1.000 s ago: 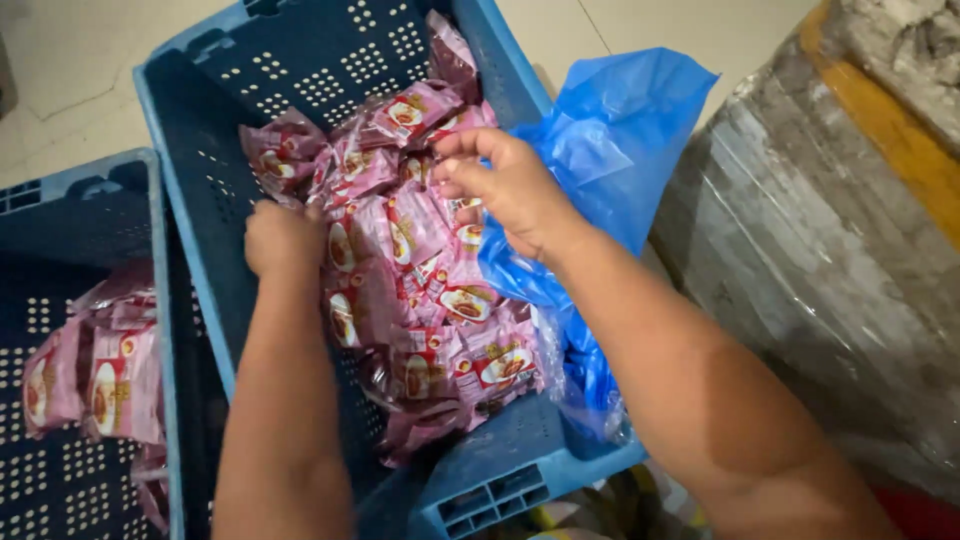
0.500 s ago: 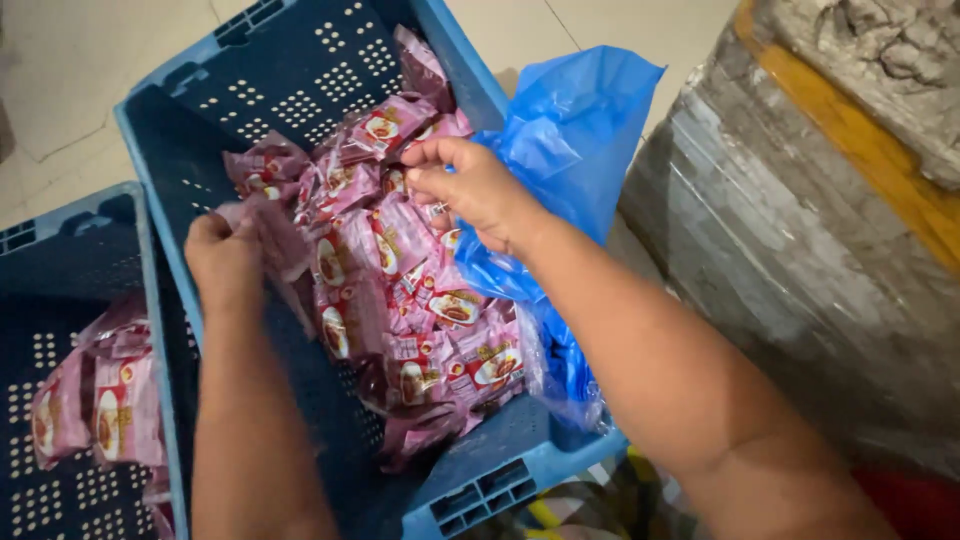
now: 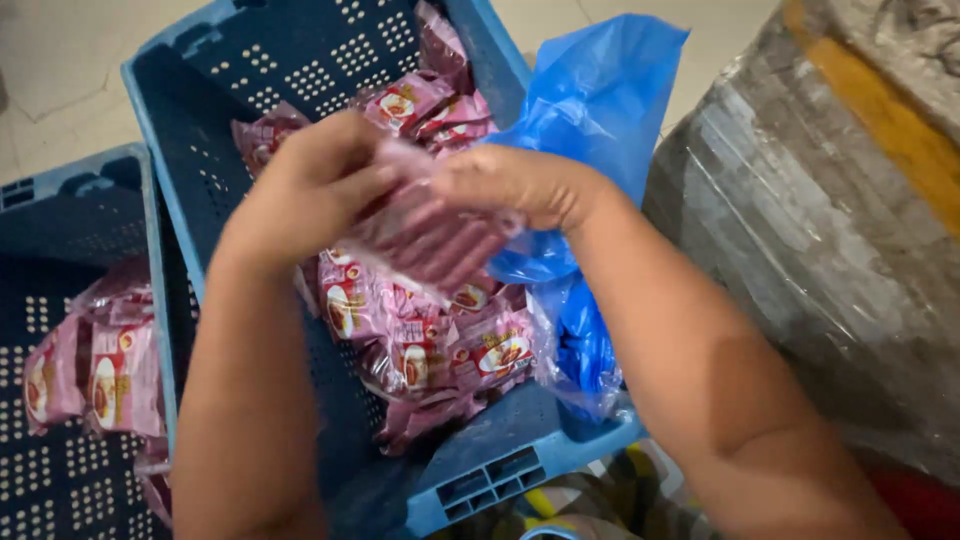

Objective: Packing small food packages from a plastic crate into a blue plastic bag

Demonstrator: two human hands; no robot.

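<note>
Both hands are raised over a blue plastic crate point(image 3: 190, 120). My left hand point(image 3: 305, 190) and my right hand point(image 3: 515, 185) together grip one pink packet of sausages point(image 3: 430, 235), held flat and slightly blurred. Below it lies a heap of several similar pink packets point(image 3: 430, 350) inside the crate. My forearms cover part of the heap.
A second blue crate point(image 3: 60, 460) at the left holds a few pink packets point(image 3: 95, 375). A blue plastic bag point(image 3: 600, 110) hangs over the first crate's right wall. A large plastic-wrapped bundle point(image 3: 840, 230) with a yellow strip stands at the right. Pale floor lies beyond.
Both hands rose from the heap and came together, lifting one pink packet between them. The camera moved closer to the crate.
</note>
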